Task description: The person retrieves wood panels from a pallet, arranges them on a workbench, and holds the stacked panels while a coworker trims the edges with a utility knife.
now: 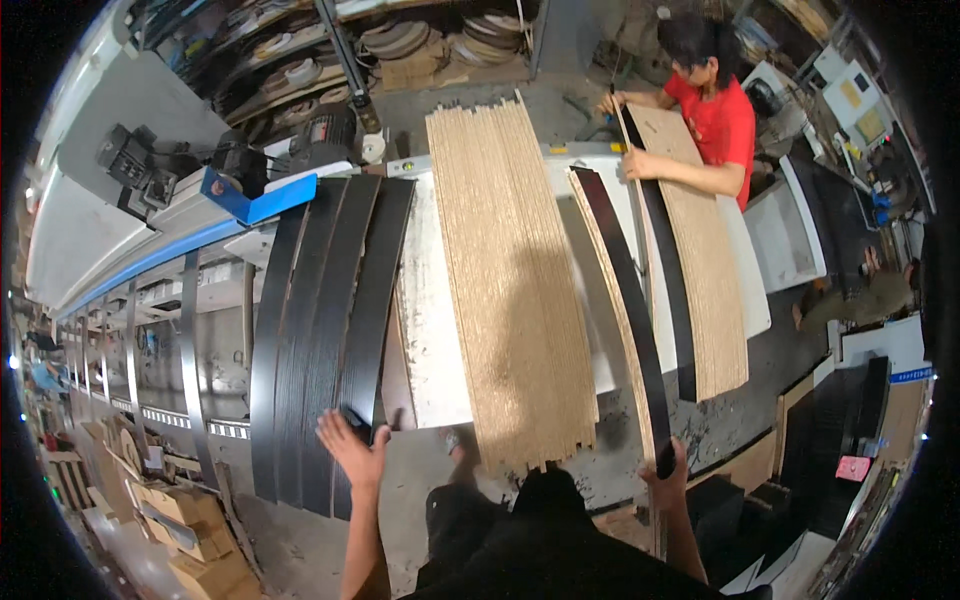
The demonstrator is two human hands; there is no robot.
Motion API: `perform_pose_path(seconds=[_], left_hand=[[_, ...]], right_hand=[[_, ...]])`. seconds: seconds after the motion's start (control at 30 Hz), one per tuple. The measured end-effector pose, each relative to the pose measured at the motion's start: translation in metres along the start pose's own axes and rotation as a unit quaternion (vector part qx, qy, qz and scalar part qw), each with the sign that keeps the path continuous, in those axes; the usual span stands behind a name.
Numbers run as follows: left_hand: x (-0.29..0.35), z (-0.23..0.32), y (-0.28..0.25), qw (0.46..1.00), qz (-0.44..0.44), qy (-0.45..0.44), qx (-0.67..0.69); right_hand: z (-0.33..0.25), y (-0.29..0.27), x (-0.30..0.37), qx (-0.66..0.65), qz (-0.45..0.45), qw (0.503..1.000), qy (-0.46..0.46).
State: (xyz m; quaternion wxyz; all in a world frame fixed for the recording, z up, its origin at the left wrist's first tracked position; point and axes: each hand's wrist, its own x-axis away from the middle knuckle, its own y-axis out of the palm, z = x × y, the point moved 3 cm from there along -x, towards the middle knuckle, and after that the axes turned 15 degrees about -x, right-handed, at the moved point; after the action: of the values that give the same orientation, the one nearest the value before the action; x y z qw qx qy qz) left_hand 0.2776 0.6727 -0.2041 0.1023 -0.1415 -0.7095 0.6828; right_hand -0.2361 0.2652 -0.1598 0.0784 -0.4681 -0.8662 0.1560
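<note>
My left hand (352, 447) is spread flat at the near end of several long black boards (318, 300), its fingers over their dark surface. My right hand (667, 480) is closed round the near end of a narrow board (622, 265) with a black face and a pale wood-coloured edge. This board stands on edge and curves away toward the far side. Between my hands, a wide stack of pale wood-coloured strips (515, 300) lies lengthwise on a white table (432, 330), its near end overhanging toward me.
Across the table to the right, a person in a red shirt (722, 125) has both hands on another stack of pale boards (700, 250). A machine with a blue guide (250, 203) and roller rails (190, 350) is at left. Cardboard boxes (200, 525) stand lower left.
</note>
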Motion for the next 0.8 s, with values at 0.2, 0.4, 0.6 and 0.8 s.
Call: perform_pose_path(seconds=[0.2,0.4,0.6,0.8], left_hand=[[0.019,0.247,-0.054,0.696,-0.311,0.171,0.624],[0.094,0.362,-0.122,0.518,-0.511,0.107,0.677],[0.14,0.361,-0.131,0.549,-0.409,0.049,0.727],[0.143,0.345,-0.206,0.501,-0.282,0.218,0.789]], right_hand=[[-0.048,0.017,-0.02,0.007,-0.075,0.995,0.059],[-0.018,0.041,0.0,0.102,-0.012,0.993,-0.06],[0.049,0.035,0.003,0.201,-0.046,0.964,-0.166],[-0.039,0.015,-0.019,-0.161,-0.2,0.951,-0.171]])
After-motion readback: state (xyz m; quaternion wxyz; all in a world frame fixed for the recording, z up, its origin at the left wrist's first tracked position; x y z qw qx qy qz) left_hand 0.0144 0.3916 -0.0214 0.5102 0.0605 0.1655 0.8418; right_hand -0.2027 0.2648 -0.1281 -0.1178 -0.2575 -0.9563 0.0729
